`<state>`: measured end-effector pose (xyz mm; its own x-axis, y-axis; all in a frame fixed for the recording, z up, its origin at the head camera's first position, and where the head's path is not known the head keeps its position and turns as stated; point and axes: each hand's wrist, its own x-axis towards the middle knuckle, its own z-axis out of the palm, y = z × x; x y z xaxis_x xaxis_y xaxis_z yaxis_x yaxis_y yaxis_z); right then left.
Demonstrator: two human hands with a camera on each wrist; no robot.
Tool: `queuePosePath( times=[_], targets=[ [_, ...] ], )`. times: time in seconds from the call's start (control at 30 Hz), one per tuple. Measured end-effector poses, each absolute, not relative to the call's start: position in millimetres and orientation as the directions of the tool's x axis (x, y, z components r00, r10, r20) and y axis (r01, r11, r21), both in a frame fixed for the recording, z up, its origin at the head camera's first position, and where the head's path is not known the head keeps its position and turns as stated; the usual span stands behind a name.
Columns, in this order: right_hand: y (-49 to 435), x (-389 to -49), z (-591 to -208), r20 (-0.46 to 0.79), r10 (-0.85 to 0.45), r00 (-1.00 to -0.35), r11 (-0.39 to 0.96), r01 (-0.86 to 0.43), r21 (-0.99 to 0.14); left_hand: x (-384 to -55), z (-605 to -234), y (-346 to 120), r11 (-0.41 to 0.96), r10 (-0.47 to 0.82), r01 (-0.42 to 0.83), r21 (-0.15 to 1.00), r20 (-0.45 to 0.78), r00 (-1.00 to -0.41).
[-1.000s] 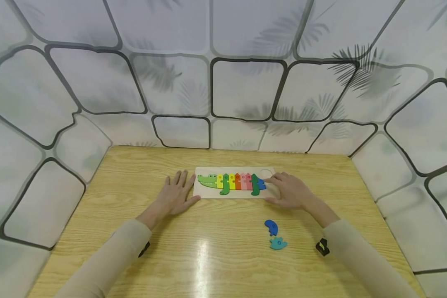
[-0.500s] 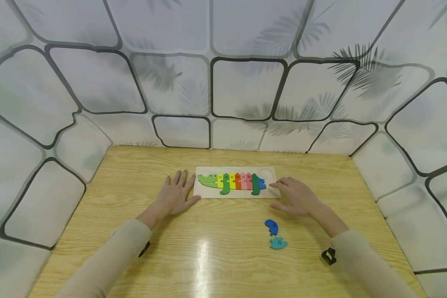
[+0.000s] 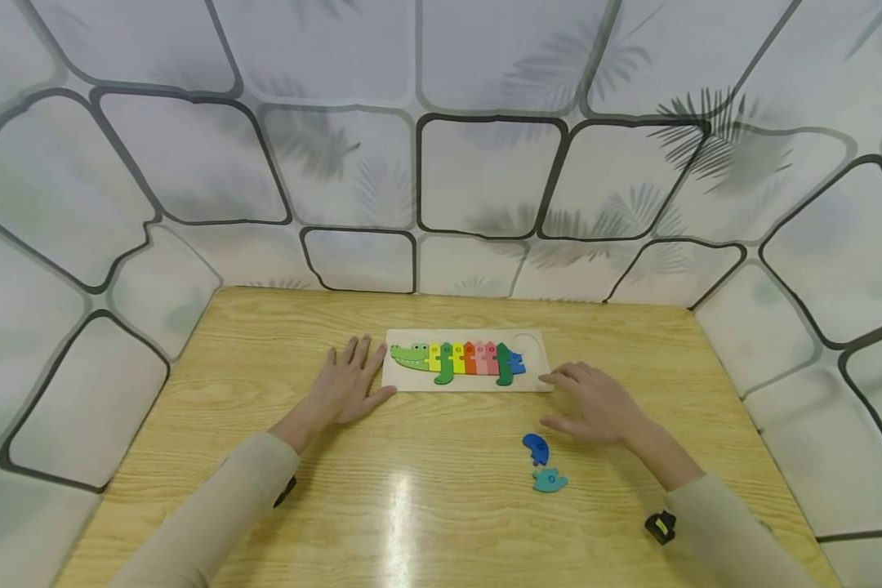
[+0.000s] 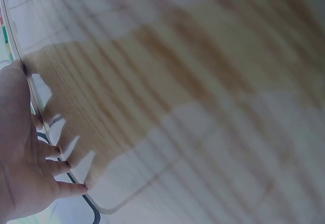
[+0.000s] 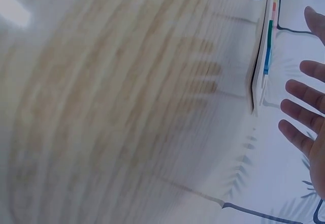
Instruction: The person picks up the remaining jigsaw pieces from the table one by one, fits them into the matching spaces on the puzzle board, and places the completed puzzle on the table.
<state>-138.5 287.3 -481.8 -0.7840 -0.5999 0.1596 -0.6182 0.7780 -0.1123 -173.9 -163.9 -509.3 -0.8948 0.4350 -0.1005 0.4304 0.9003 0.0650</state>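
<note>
A pale wooden puzzle board (image 3: 412,384) lies on the table, bearing a crocodile made of coloured pieces. Its head is light green (image 3: 409,356); a blue piece (image 3: 516,363) ends the row at the right. My left hand (image 3: 344,384) rests flat on the table, fingers spread, with thumb and forefinger at the board's left edge. My right hand (image 3: 591,404) hovers by the board's lower right corner, fingers spread and holding nothing, as the right wrist view also shows. Left of and below it on the table lie a dark blue curved piece (image 3: 536,447) and a teal piece (image 3: 550,480).
The wooden table (image 3: 323,506) meets a wall with a stone-and-leaf pattern (image 3: 485,171) behind it and at both sides. A round outline (image 3: 526,341) marks the board's upper right corner. Both forearms wear beige sleeves (image 3: 220,498) with dark wrist devices.
My right hand has drawn back from the blue piece at the row's end, moving right and toward me. The left hand and the loose pieces have stayed put.
</note>
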Motion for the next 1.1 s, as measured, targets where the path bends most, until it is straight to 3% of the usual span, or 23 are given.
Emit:
queuePosePath(
  times=[0.43, 1.1],
  targets=[
    [293.1, -114.1, -491.2, 0.204, -0.596, -0.776, 0.773, -0.624, -0.117, -174.2, -508.0, -163.7, 0.900, 0.436, 0.432, 0.064, -0.109, -0.893],
    [292.4, -79.0, -502.7, 0.164, -0.573, -0.803, 0.787, -0.595, -0.164, -173.8, -508.4, -163.6, 0.898, 0.440, 0.437, 0.053, -0.100, -0.892]
  ],
)
